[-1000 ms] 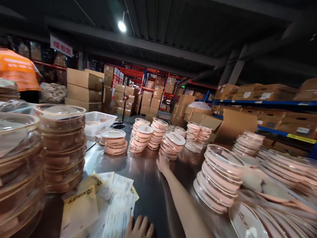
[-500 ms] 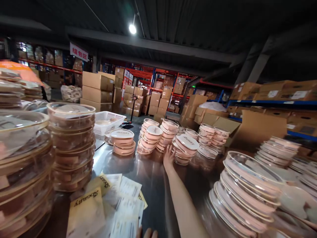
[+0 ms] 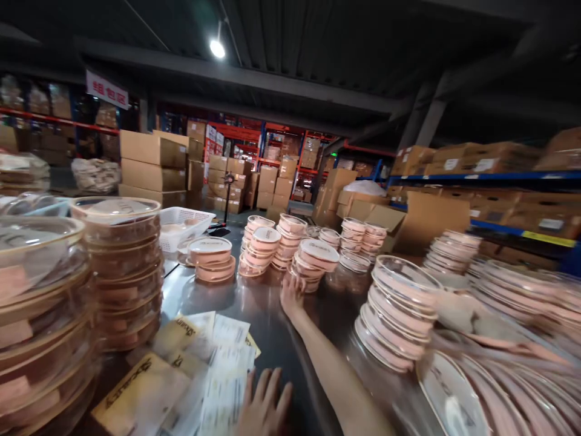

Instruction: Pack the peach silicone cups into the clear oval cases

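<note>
My right hand reaches across the dark tabletop, fingers extended, against the near left side of a short stack of round clear plastic cases with pink inside. Whether its fingers grip the stack, I cannot tell. Left of that hand stand more stacked clear cases and a low pair of cases. Near the front edge, my left hand has its fingers spread and holds nothing. Beside it lie white printed slips and yellow packets with black lettering.
Tall stacks of cases stand at the left and right. A white basket sits at the table's far left. More cases lie lower right. Beyond are cardboard boxes and a blue shelf.
The view has swung right, and the orange clothing at the left is out of sight. My left hand shows more fully, fingers spread. My right hand stays beside the same stack.
</note>
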Motion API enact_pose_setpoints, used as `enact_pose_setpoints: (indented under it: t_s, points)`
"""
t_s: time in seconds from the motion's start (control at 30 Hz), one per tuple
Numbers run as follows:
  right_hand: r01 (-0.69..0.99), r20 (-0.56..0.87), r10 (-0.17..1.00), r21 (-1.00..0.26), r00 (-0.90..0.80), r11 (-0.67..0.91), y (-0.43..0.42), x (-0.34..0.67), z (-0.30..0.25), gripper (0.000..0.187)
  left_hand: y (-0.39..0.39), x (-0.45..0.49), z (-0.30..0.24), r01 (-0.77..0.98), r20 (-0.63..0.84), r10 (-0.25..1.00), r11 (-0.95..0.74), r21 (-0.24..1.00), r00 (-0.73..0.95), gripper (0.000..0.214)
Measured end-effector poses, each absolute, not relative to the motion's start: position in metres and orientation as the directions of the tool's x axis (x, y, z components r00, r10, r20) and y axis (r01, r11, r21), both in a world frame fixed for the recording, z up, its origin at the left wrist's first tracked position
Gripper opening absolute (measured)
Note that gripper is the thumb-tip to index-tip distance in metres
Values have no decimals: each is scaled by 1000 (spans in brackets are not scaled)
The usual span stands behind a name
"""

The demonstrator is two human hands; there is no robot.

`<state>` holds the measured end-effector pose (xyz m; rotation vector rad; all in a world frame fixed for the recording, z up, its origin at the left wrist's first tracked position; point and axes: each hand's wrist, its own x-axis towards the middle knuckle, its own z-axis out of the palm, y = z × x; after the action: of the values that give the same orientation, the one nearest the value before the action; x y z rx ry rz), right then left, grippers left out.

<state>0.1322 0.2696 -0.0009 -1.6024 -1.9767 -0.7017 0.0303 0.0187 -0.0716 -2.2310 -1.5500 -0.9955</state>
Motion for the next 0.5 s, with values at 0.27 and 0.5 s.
enact_pose_setpoints:
  t_s: [0.27, 0.5]
  points:
    - [882, 696, 560, 248, -450, 400, 125, 155, -18, 50, 21, 8, -32, 851, 654, 756, -349, 394, 7, 58]
    - [863, 684, 594, 107, -424, 494, 96, 135, 75, 66, 25, -8, -1, 509, 606, 754, -429, 747, -254, 59]
